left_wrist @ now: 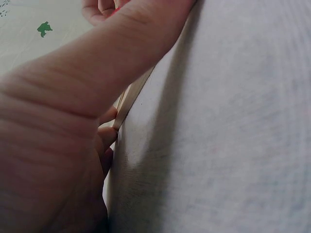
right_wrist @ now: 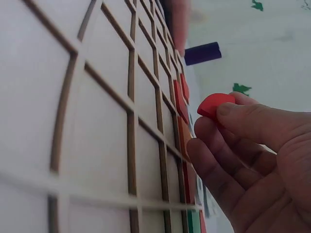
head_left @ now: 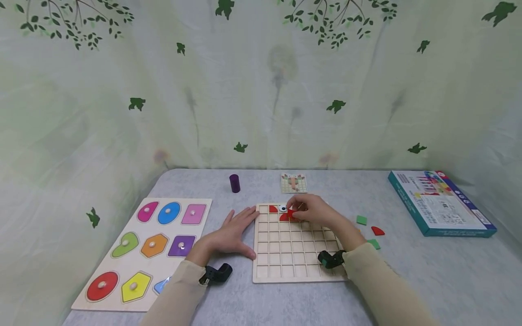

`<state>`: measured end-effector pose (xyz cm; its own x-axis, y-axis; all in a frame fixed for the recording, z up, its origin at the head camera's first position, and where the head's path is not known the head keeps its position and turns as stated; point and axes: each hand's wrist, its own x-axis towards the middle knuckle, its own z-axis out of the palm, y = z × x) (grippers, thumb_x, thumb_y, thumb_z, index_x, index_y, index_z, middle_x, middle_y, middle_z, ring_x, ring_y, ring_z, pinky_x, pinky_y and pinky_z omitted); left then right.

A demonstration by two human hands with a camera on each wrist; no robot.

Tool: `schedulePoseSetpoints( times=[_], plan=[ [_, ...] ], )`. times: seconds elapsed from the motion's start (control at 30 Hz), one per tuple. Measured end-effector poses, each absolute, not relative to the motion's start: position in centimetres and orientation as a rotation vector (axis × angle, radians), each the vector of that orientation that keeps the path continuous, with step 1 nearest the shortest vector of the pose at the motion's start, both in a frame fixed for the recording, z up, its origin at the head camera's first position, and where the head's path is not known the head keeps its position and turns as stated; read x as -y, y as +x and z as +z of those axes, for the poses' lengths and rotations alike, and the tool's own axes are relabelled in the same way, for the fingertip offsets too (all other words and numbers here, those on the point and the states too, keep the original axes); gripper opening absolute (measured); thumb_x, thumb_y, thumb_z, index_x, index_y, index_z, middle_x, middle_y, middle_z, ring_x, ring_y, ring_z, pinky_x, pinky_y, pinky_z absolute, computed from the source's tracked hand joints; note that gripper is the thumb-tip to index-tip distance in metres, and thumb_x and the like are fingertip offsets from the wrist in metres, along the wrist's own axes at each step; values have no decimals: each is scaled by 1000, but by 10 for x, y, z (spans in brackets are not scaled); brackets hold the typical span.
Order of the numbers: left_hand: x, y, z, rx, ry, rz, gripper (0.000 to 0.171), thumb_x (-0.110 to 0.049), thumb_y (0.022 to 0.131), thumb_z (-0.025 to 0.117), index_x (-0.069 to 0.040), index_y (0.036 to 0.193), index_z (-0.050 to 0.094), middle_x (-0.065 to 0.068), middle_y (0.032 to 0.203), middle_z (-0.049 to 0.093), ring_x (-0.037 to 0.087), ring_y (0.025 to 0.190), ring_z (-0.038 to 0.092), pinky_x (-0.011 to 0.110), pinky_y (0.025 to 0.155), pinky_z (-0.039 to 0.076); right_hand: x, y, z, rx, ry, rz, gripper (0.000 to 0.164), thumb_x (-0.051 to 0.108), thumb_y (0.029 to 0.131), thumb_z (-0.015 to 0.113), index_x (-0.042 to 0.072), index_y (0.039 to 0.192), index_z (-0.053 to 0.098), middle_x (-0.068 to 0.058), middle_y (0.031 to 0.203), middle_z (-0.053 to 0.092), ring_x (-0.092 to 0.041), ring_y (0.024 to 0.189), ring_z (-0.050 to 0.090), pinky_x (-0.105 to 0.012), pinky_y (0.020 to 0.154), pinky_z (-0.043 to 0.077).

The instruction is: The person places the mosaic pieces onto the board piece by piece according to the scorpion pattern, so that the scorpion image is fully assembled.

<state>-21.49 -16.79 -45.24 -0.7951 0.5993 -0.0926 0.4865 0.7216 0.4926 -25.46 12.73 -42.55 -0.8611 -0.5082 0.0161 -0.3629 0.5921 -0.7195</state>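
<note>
My right hand pinches a red quarter-circle piece between thumb and fingers, over the top rows of a wooden grid board. Several red pieces sit in those rows, one a red corner piece, beside a round eye piece in white and black. The hand hides the board's upper right part. With fingers spread, my left hand touches the board's left edge at fingertips and thumb. In the right wrist view, orange and green pieces also show along the board's far side.
Loose green and red pieces lie right of the board. A patterned card and a purple cylinder stand behind it. Left is a knobbed shape puzzle, partly under my left forearm; far right, a teal-edged box.
</note>
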Motion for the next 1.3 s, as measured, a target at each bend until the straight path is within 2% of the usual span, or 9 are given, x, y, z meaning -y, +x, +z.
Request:
schedulePoseSetpoints(
  times=[0.27, 0.6, 0.83, 1.3],
  plan=[
    [168, -214, -451, -2670, 854, 672, 122, -55, 70, 86, -6, 160, 20, 12, 169, 14, 33, 157, 9, 64, 124, -3, -101, -262, -432, -2639, -721, -1156, 17, 12, 93, 70, 18, 108, 70, -1, 97, 66, -13, 84, 63, -29, 78, 55],
    [170, -214, -451, -2671, 834, 640, 122, -58, 70, 84, -10, 161, 19, 7, 170, 11, 29, 158, 5, 61, 125, -6, -70, -266, -433, -2619, -683, -1190, 17, 13, 90, 74, 19, 106, 71, -1, 93, 66, -15, 84, 62, -24, 71, 55],
    [170, -214, -451, -2669, 853, 672, 121, -56, 70, 85, -7, 160, 19, 11, 169, 13, 32, 158, 7, 63, 124, -4, -57, -267, -429, -2619, -677, -1147, 17, 13, 90, 74, 16, 107, 70, -2, 90, 65, -15, 75, 60, -24, 63, 53],
    [171, -214, -451, -2670, 869, 672, 121, -55, 71, 85, -7, 160, 19, 11, 169, 13, 32, 158, 7, 62, 124, -5, -51, -268, -429, -2682, -679, -1018, 14, 15, 93, 71, 20, 106, 71, 2, 90, 65, -16, 82, 57, -28, 73, 49]
  ],
)
